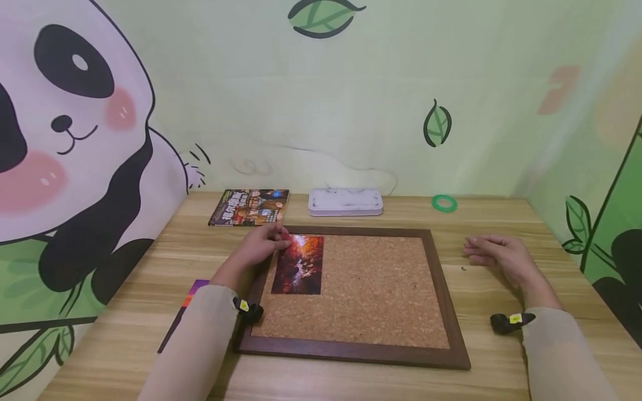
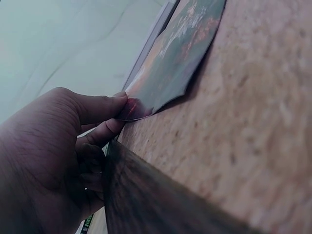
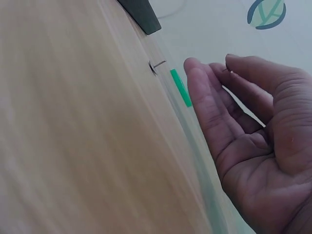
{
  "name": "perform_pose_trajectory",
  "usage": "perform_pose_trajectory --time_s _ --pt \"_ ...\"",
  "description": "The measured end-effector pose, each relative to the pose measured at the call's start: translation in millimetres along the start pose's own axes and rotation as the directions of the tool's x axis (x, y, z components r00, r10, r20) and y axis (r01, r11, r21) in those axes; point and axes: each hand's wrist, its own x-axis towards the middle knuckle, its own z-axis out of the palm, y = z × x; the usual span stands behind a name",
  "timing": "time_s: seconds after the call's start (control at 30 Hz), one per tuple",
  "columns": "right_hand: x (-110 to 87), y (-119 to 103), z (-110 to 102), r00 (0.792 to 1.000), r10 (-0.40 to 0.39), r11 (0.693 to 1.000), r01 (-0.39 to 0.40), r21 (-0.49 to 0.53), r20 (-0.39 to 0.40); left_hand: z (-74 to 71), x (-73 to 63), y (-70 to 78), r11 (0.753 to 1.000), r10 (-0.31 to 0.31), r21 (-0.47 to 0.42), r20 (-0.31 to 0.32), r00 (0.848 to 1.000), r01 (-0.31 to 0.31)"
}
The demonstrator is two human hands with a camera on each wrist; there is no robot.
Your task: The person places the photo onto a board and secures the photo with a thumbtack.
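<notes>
A cork board point(image 1: 376, 289) with a dark wooden frame lies flat on the table. On its upper left part is a picture card point(image 1: 301, 267) of a red autumn stream. My left hand point(image 1: 261, 245) pinches the card's top left corner between thumb and finger; in the left wrist view the card point(image 2: 170, 63) curls up off the cork. Right of the board, my right hand point(image 1: 501, 256) hovers with thumb and fingertip together. Between them a tiny dark thing, apparently a thumbtack point(image 3: 226, 70), just shows. Another thumbtack point(image 3: 155, 65) lies on the table, point up.
A comic-style book point(image 1: 251, 207), a white marbled tin case point(image 1: 345, 201) and a green tape roll point(image 1: 444, 203) stand along the back by the wall. A purple and orange card point(image 1: 198, 287) lies left of the board, partly under the left sleeve.
</notes>
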Motion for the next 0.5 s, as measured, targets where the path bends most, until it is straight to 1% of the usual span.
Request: perform_pose_trajectory --time_s 0.13,0.2,0.37,0.5 --pt "0.4 -4 4 0.999 -0.045 0.999 0.045 0.002 0.03 -0.7 -0.1 -0.8 1.0 0.012 0.005 -0.002 1.0 -0.012" --pt "0.7 -7 7 0.997 -0.065 0.998 0.066 -0.023 0.042 -0.7 0.0 -1.4 1.0 0.024 0.013 0.0 1.0 -0.024" --pt "4.7 -16 16 0.998 -0.057 0.994 0.06 -0.09 0.036 1.1 -0.5 -1.5 0.999 0.043 0.011 -0.007 0.999 -0.043" --pt "9.8 -26 24 0.997 -0.058 0.996 0.061 -0.062 0.051 1.4 -1.4 -1.1 0.999 0.047 0.005 -0.014 0.999 -0.047"
